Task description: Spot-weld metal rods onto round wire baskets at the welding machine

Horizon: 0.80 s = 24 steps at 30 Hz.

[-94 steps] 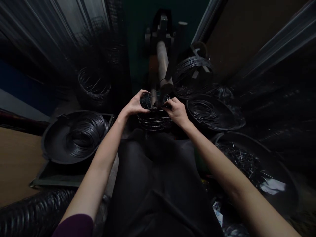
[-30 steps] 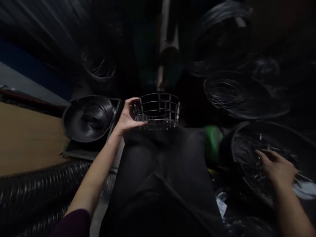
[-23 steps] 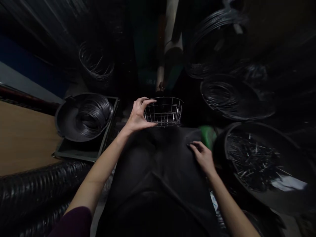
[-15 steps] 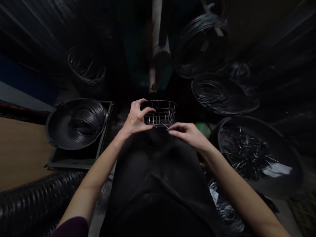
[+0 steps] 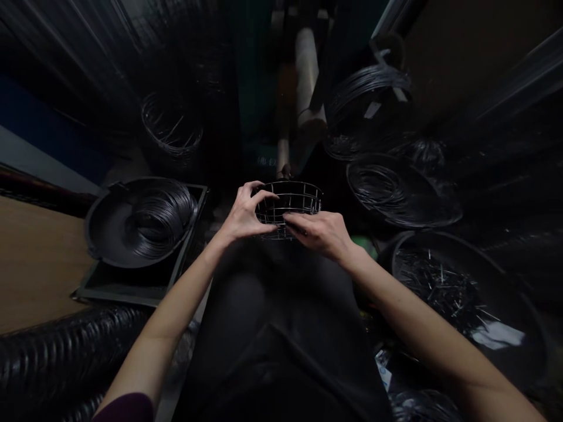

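A small round basket of shiny metal wire [image 5: 299,196] is held up before my lap. Around its left side my left hand [image 5: 244,214] is closed, with the thumb low and the fingers over the upper rings. My right hand [image 5: 319,231] lies against the front of the basket, its fingertips pinched together at the lower wires. The short thin wire in those fingers is mostly hidden now. Behind the basket stands a dark machine with a pale cylinder [image 5: 307,73] and a thin rod [image 5: 282,153] pointing down.
To my left, a black basin [image 5: 103,234] with coiled wire rests on a green-edged crate [image 5: 127,290]. On the right stand a basin [image 5: 505,281] of short wire pieces and a shallow tray with a wire coil [image 5: 378,184]. Stacked black rings [image 5: 65,351] lie at lower left.
My right hand has moved left and slightly up, bringing the short wire from below the basket's edge to its front. My left hand keeps its hold. The view has shifted a little.
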Available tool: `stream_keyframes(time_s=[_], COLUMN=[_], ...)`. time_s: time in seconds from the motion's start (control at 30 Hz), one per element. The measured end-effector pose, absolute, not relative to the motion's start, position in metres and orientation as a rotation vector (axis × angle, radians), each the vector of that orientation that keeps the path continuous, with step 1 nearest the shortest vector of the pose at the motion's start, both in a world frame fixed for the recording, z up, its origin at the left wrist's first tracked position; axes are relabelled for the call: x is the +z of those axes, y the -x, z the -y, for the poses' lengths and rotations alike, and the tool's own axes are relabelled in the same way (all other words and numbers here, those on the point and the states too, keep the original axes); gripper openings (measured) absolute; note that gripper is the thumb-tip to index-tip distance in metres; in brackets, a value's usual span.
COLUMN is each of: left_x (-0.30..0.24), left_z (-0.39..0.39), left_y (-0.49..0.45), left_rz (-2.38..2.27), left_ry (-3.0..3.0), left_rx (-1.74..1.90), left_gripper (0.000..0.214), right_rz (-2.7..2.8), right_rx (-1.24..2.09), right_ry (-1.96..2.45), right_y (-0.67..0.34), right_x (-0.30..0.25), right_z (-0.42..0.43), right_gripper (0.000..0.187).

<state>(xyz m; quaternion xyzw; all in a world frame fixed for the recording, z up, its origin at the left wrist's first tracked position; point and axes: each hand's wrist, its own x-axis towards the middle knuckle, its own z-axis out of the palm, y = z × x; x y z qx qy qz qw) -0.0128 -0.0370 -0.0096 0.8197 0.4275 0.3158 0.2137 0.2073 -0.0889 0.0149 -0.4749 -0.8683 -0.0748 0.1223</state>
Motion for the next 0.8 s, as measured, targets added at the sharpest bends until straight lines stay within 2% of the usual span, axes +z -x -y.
stream_keyframes(time_s=[0.4,0.8], left_x=[-0.012,-0.001], left_z=[0.027,-0.004], left_y=[0.009,0.003], left_rz=[-1.16,-1.178], left_ry=[-2.179,-2.179], left_rx=[0.889,0.885], left_gripper=[0.064,0.066], right_rz=[2.551,2.554], right_rx=[-0.247,-0.234], right_ry=[1.315,1.424], right_y=[-0.214,-0.215], right_x=[0.019,0.03], right_z=[0.076,0.05], right_gripper=[0.029,0.031])
